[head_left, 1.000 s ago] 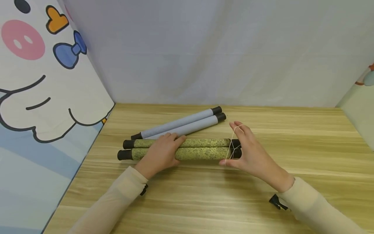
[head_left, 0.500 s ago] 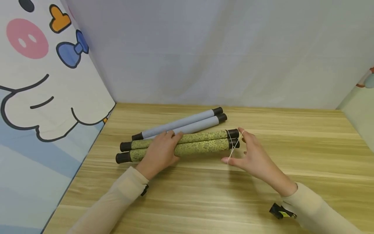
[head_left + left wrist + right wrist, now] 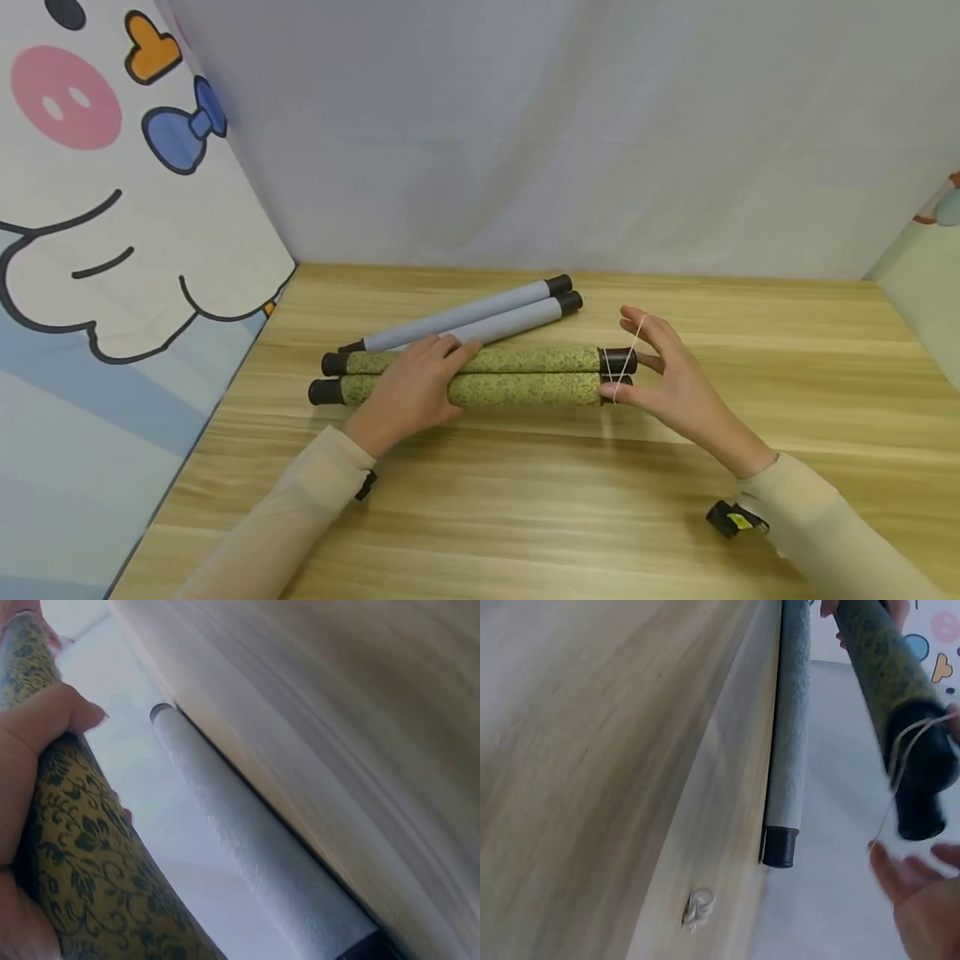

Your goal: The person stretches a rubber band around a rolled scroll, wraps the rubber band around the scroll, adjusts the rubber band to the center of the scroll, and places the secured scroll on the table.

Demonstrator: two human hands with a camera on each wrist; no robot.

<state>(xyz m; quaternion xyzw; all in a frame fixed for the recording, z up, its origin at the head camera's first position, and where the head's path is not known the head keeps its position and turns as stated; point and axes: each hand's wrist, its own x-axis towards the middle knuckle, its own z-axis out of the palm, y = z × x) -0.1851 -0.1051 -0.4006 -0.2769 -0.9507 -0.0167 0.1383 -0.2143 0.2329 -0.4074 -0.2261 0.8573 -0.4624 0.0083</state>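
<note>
A double-rolled scroll (image 3: 525, 389) in green-gold floral fabric with black end knobs lies across the middle in the head view. My left hand (image 3: 412, 383) grips it from above, left of its middle; the left wrist view shows the thumb and fingers around the patterned roll (image 3: 97, 847). A thin white elastic band (image 3: 635, 339) loops around the scroll's right knobs. My right hand (image 3: 678, 383) stretches it there, thumb and fingers spread apart with the loop over their tips. In the right wrist view the band (image 3: 911, 742) crosses the black knobs (image 3: 922, 769).
Just behind lies a second scroll (image 3: 517, 319), pale blue with black knobs, angled up to the right and partly covered by the left hand. A small off-white knotted thing (image 3: 698, 909) shows in the right wrist view. A pale curtain (image 3: 525, 167) backs the wooden table (image 3: 480, 517).
The scroll's right end rose and then came back level, and the scroll now sits slightly further right. My right hand has shifted right, drawing the band over the knobs. The left hand keeps its grip.
</note>
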